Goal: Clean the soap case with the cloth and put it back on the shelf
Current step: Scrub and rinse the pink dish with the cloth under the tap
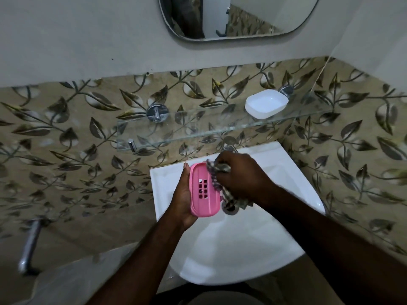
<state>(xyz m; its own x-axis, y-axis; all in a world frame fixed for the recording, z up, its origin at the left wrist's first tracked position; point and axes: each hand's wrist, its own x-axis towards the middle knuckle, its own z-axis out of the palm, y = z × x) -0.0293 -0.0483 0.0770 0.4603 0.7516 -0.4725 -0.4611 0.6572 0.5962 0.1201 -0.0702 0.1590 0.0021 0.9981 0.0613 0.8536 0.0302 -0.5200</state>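
A leaf-patterned tiled wall (pixel 66 150) backs a white ceramic washbasin (pixel 231 249) in a bathroom, with a round-cornered mirror (pixel 242 16) on the plain wall above. Between the two, a clear glass shelf (pixel 198 126) juts from the tiles on chrome brackets (pixel 157 112). A white plastic soap-case half (pixel 266 103) sits open side up near the shelf's right end, close to its back edge.

A person stands at the basin with both forearms reaching in from its front rim. Above the bowl, near its back edge, the left hand (pixel 182 194) cradles the pink slotted plastic soap-case tray (pixel 203 190), thumb lying along its left side and palm under its near end. The right hand (pixel 240 177) is clenched around a bunched checked cloth (pixel 229 198), which presses against the tray's right long edge, one end hanging over the drain (pixel 230 209). A chrome pipe (pixel 30 243) shows, blurred, at far left.
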